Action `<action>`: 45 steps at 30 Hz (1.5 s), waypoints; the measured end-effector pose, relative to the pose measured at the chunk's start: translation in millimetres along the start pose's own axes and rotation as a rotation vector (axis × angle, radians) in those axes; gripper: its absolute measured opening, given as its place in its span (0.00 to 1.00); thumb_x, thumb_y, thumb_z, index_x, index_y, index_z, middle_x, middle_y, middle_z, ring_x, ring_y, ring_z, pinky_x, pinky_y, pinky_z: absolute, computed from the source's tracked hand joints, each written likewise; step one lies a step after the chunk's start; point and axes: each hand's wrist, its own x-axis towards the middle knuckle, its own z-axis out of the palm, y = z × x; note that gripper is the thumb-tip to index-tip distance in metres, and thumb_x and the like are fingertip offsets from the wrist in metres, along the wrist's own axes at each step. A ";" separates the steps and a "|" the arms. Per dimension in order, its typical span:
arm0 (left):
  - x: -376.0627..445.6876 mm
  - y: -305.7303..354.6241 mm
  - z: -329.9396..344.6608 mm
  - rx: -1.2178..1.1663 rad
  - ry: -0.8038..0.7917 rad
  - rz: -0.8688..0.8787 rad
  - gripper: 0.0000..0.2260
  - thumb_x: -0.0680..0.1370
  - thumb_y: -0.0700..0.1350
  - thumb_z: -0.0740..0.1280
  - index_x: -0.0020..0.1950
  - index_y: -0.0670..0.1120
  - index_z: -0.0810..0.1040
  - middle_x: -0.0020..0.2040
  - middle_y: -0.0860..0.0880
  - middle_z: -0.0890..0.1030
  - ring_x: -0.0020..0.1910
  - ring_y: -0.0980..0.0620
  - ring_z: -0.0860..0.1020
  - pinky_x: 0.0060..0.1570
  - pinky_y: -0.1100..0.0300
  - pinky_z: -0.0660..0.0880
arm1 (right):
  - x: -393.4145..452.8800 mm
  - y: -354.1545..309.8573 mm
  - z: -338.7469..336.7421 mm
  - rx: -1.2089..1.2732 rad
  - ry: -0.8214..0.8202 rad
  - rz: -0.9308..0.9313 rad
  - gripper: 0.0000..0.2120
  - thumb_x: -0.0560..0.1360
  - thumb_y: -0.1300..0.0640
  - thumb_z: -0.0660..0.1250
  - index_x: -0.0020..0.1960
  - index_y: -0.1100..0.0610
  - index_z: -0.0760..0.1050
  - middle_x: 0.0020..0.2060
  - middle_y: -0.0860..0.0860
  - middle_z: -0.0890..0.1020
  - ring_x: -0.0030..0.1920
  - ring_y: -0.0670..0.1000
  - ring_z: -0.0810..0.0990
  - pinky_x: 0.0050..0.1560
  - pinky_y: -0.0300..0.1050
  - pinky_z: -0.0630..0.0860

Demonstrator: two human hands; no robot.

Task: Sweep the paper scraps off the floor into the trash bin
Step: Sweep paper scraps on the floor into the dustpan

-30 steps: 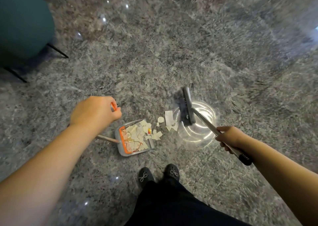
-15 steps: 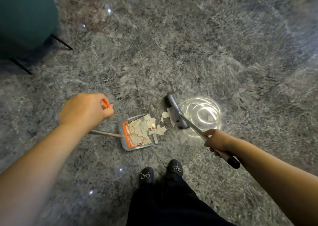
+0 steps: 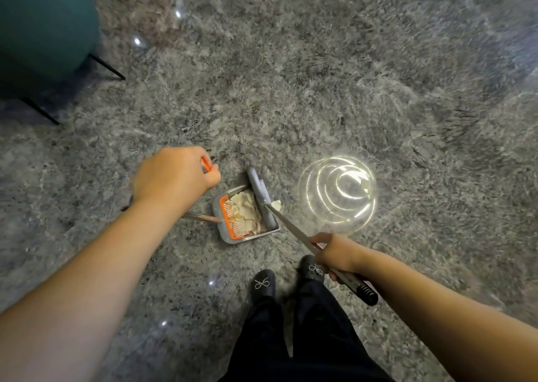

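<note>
Mostly collected: paper scraps lie piled in the dustpan, trash bin not in view.
Left hand grips the orange-tipped dustpan handle; right hand is closed round the broom shaft, broom head resting across the pan's mouth. One scrap sits just beside the pan, another lies well apart on the glossy floor. Judged outstanding: those strays, then emptying into the bin.

A polished grey speckled stone floor fills the view, with a bright ringed reflection of a ceiling light mirrored in it. A teal upholstered chair on thin black metal legs is seen at upper left
</note>
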 end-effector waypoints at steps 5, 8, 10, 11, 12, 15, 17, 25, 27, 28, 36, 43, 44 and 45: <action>-8.1 -3.0 0.0 -0.009 -0.001 -0.005 0.08 0.72 0.59 0.66 0.41 0.55 0.78 0.29 0.54 0.71 0.29 0.48 0.70 0.28 0.62 0.63 | -20.5 1.1 16.7 0.102 -0.007 -0.017 0.26 0.75 0.65 0.61 0.71 0.51 0.66 0.26 0.51 0.75 0.16 0.45 0.70 0.20 0.34 0.67; -15.9 -6.2 -2.7 -0.007 -0.004 0.006 0.08 0.73 0.59 0.66 0.43 0.55 0.79 0.31 0.52 0.73 0.32 0.47 0.72 0.30 0.60 0.65 | -35.5 7.5 21.0 0.136 0.018 -0.025 0.26 0.75 0.65 0.62 0.71 0.50 0.66 0.24 0.51 0.74 0.17 0.46 0.69 0.19 0.34 0.67; -18.7 -8.2 -5.9 -0.016 -0.015 0.008 0.08 0.73 0.58 0.67 0.45 0.55 0.79 0.33 0.51 0.73 0.34 0.45 0.72 0.32 0.59 0.66 | -43.9 13.3 22.2 0.186 0.037 -0.021 0.26 0.76 0.65 0.64 0.71 0.50 0.66 0.24 0.51 0.74 0.17 0.47 0.69 0.19 0.36 0.67; -19.5 -9.3 -7.8 -0.023 -0.025 0.006 0.08 0.74 0.58 0.67 0.45 0.55 0.80 0.34 0.51 0.73 0.35 0.45 0.72 0.32 0.59 0.66 | -47.6 16.5 21.3 0.219 0.043 -0.017 0.26 0.76 0.64 0.64 0.71 0.50 0.66 0.25 0.52 0.75 0.18 0.48 0.69 0.20 0.37 0.67; -19.9 -10.9 -9.2 -0.031 -0.036 0.001 0.08 0.74 0.57 0.67 0.45 0.55 0.80 0.35 0.50 0.74 0.36 0.45 0.73 0.33 0.59 0.67 | -50.9 19.9 19.7 0.251 0.050 -0.012 0.25 0.76 0.64 0.63 0.71 0.50 0.66 0.25 0.52 0.75 0.19 0.48 0.69 0.20 0.37 0.67; -19.9 -16.1 -12.5 -0.070 -0.063 -0.008 0.08 0.74 0.58 0.67 0.45 0.54 0.80 0.38 0.48 0.78 0.38 0.44 0.75 0.35 0.58 0.69 | -58.9 30.6 12.6 0.331 0.079 -0.001 0.25 0.77 0.64 0.62 0.72 0.51 0.65 0.28 0.54 0.76 0.21 0.49 0.69 0.22 0.38 0.67; -19.8 -15.4 -13.6 -0.087 -0.062 0.016 0.08 0.74 0.58 0.67 0.44 0.54 0.79 0.38 0.48 0.79 0.38 0.44 0.75 0.34 0.58 0.69 | -63.1 38.0 8.4 0.375 0.107 0.004 0.26 0.76 0.65 0.62 0.72 0.50 0.65 0.28 0.54 0.76 0.21 0.49 0.69 0.21 0.38 0.67; -8.7 31.9 -16.4 -0.068 -0.050 0.147 0.08 0.73 0.60 0.66 0.41 0.56 0.76 0.41 0.47 0.82 0.38 0.44 0.74 0.35 0.58 0.67 | -74.8 73.5 -20.6 0.470 0.229 0.018 0.27 0.76 0.65 0.64 0.72 0.49 0.65 0.29 0.56 0.75 0.20 0.49 0.70 0.21 0.38 0.68; -4.5 52.6 -16.4 -0.092 -0.048 0.184 0.07 0.73 0.59 0.67 0.41 0.57 0.76 0.42 0.46 0.83 0.39 0.43 0.75 0.37 0.57 0.68 | -74.7 84.7 -34.7 0.501 0.257 0.023 0.27 0.76 0.65 0.64 0.72 0.50 0.66 0.29 0.56 0.75 0.19 0.49 0.70 0.20 0.38 0.67; -2.3 63.8 -16.1 -0.105 -0.047 0.202 0.07 0.73 0.58 0.68 0.42 0.56 0.77 0.43 0.46 0.83 0.41 0.42 0.77 0.37 0.57 0.69 | -74.2 90.4 -42.4 0.513 0.269 0.025 0.26 0.76 0.65 0.63 0.72 0.50 0.65 0.29 0.56 0.74 0.19 0.49 0.70 0.20 0.38 0.67; 18.5 182.5 -7.1 -0.094 -0.030 0.328 0.10 0.73 0.59 0.67 0.44 0.54 0.80 0.41 0.46 0.83 0.40 0.42 0.78 0.35 0.58 0.66 | -76.2 153.7 -122.7 0.611 0.332 0.080 0.26 0.76 0.65 0.63 0.71 0.49 0.66 0.24 0.53 0.74 0.19 0.49 0.69 0.21 0.37 0.66; 40.8 281.8 2.2 -0.034 -0.051 0.356 0.09 0.74 0.58 0.67 0.44 0.54 0.79 0.36 0.48 0.77 0.33 0.46 0.69 0.33 0.58 0.65 | -78.2 208.4 -200.7 0.629 0.371 0.161 0.26 0.76 0.65 0.62 0.72 0.49 0.66 0.25 0.54 0.75 0.19 0.49 0.70 0.21 0.37 0.67; 44.1 292.2 3.1 -0.019 -0.052 0.358 0.09 0.74 0.58 0.67 0.43 0.54 0.78 0.35 0.49 0.76 0.33 0.47 0.69 0.32 0.58 0.64 | -76.6 213.2 -210.3 0.634 0.373 0.168 0.26 0.76 0.65 0.62 0.72 0.50 0.66 0.26 0.55 0.75 0.19 0.49 0.70 0.21 0.37 0.67; 47.6 301.3 3.8 -0.005 -0.056 0.357 0.09 0.75 0.58 0.66 0.43 0.54 0.78 0.34 0.50 0.74 0.32 0.47 0.69 0.31 0.59 0.64 | -74.5 217.0 -219.2 0.636 0.373 0.174 0.26 0.76 0.65 0.62 0.72 0.50 0.66 0.26 0.55 0.75 0.19 0.49 0.70 0.21 0.37 0.67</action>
